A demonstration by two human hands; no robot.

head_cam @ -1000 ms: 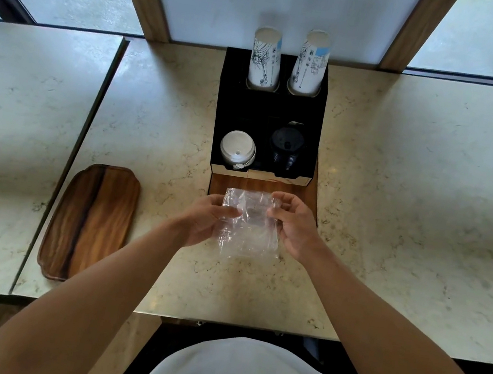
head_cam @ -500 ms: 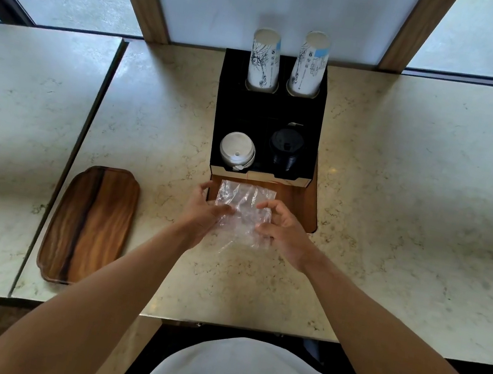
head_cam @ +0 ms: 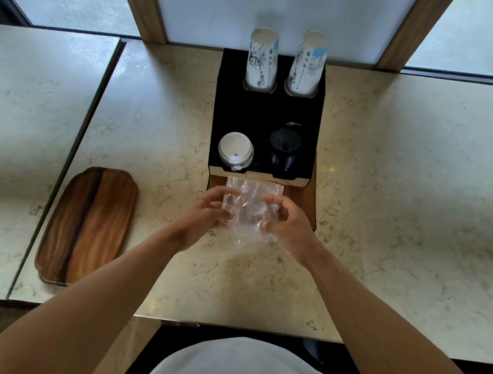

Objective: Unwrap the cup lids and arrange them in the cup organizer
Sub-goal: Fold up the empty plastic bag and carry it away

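An empty clear plastic wrapper (head_cam: 248,210) lies crumpled on the counter just in front of the black cup organizer (head_cam: 268,109), its far edge on the wooden board (head_cam: 312,198) under the organizer. My left hand (head_cam: 206,212) holds the wrapper's left side between thumb and fingers. My right hand (head_cam: 289,225) holds the right side with curled fingers. In the organizer's front slots sit a stack of white lids (head_cam: 234,152) on the left and a stack of black lids (head_cam: 282,150) on the right.
Two stacks of printed paper cups (head_cam: 262,59) (head_cam: 308,63) stand in the organizer's back holes. A wooden tray (head_cam: 88,225) lies on the marble counter (head_cam: 413,214) to the left. A seam (head_cam: 84,133) separates this counter from another on the left.
Both hands have carried the wrapper away from me toward the organizer and lowered it; its far edge now reaches the organizer's front.
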